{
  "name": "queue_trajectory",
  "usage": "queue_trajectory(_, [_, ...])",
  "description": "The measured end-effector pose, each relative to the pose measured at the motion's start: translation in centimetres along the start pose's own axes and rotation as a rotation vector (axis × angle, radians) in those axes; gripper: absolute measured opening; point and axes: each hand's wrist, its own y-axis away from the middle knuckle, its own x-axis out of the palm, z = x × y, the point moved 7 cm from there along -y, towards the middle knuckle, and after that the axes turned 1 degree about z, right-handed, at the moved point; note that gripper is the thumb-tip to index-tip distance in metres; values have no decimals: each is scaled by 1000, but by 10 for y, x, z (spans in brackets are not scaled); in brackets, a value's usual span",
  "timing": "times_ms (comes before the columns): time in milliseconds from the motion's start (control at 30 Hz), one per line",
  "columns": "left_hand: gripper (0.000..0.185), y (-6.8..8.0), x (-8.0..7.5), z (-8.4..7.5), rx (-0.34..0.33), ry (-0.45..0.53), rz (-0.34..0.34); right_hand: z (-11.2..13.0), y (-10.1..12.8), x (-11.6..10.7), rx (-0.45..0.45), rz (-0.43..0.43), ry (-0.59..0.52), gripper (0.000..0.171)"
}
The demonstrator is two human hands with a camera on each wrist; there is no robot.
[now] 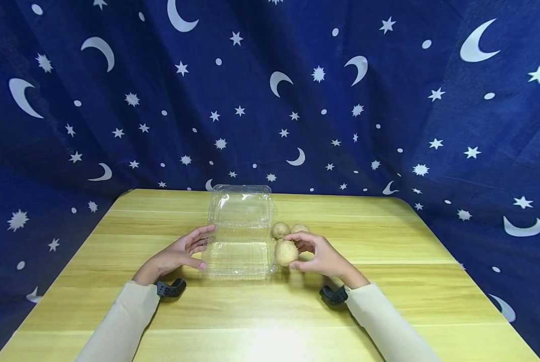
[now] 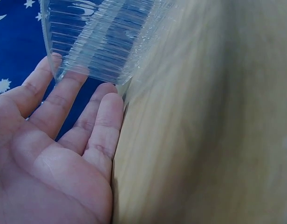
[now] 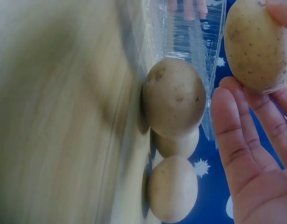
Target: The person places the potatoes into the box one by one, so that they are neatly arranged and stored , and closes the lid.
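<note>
A clear plastic clamshell box lies opened out on the table, its lid folded back toward the curtain. My left hand is at the box's left side, fingers extended, with fingertips right at the ribbed plastic wall. Between thumb and fingers, my right hand pinches a potato beside the box's right edge. Three more potatoes rest on the table to the right of the box; the nearest potato shows dark specks, and another potato sits in the same cluster.
The light wooden table carries the box and potatoes. Behind it hangs a dark blue curtain with white moons and stars. A black wrist strap is on the left wrist and a similar strap on the right.
</note>
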Motion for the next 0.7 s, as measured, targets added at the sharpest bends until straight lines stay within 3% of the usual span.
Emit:
queue_trajectory(333, [97,0,-1,0,6,5,-4,6,-11,9,-11,-4,-21,57])
queue_trajectory(700, [96,-1,-2,1,14,-19,-8,9,-25,19,-19,1,30,58])
